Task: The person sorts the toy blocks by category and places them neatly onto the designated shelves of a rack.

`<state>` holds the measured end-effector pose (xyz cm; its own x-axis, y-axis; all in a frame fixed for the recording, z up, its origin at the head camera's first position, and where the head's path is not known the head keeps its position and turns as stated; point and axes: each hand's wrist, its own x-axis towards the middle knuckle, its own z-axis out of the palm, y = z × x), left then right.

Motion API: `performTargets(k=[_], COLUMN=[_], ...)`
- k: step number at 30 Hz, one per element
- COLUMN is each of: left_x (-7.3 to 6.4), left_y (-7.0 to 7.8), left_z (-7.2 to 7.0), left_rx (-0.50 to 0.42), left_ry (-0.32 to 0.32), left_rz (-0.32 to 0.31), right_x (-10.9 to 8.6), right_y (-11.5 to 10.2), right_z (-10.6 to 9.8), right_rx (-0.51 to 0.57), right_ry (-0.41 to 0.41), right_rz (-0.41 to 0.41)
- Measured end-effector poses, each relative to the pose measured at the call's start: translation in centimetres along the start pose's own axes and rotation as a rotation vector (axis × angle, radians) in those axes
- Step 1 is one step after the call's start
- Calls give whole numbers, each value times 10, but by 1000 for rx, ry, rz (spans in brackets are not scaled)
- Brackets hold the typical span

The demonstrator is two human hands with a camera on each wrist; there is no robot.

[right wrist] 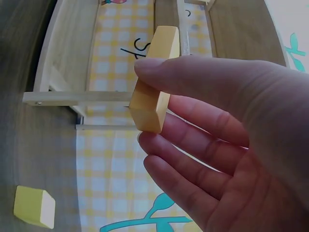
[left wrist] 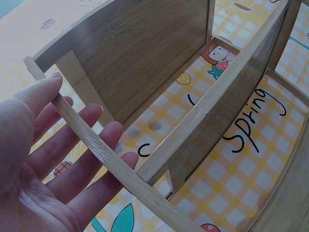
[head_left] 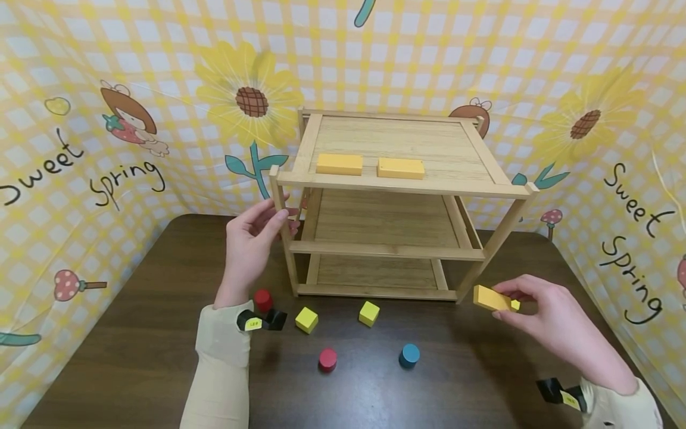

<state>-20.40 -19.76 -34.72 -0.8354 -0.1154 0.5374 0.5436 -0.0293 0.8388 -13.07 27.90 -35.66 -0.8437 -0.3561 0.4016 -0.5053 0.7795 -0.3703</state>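
A three-tier wooden shelf [head_left: 386, 251] stands on the dark table. My left hand [head_left: 252, 238] holds its front left post, with the thumb on the near side and the fingers behind; the left wrist view shows the fingers spread along the post [left wrist: 91, 145]. To the right of the shelf, my right hand [head_left: 541, 304] pinches a yellow-orange rectangular block [head_left: 489, 298] between thumb and fingers. The right wrist view shows this block [right wrist: 149, 104] tilted, in front of the shelf. Two similar blocks, one on the left [head_left: 339, 164] and one on the right [head_left: 401, 168], lie along the top tier's front edge.
Before the shelf lie two yellow cubes [head_left: 306, 320], a red cylinder [head_left: 328, 360] and a blue cylinder [head_left: 409, 356]. Another red cylinder [head_left: 263, 300] is beside my left wrist. A yellow cube [right wrist: 34, 207] lies near my right hand. Checkered cloth [head_left: 161, 36] surrounds the table.
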Motion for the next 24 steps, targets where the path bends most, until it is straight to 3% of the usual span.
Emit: performTargets(k=[9, 24], left_x=[0, 0], left_y=[-1, 1], left_z=[2, 2], left_rx=[28, -20], left_ry=[-3, -1], left_rz=[4, -16], right_x=[5, 16], right_y=[-5, -17], right_z=[-4, -11], right_rx=[-22, -7], right_ry=[43, 97], right_rz=[-34, -89])
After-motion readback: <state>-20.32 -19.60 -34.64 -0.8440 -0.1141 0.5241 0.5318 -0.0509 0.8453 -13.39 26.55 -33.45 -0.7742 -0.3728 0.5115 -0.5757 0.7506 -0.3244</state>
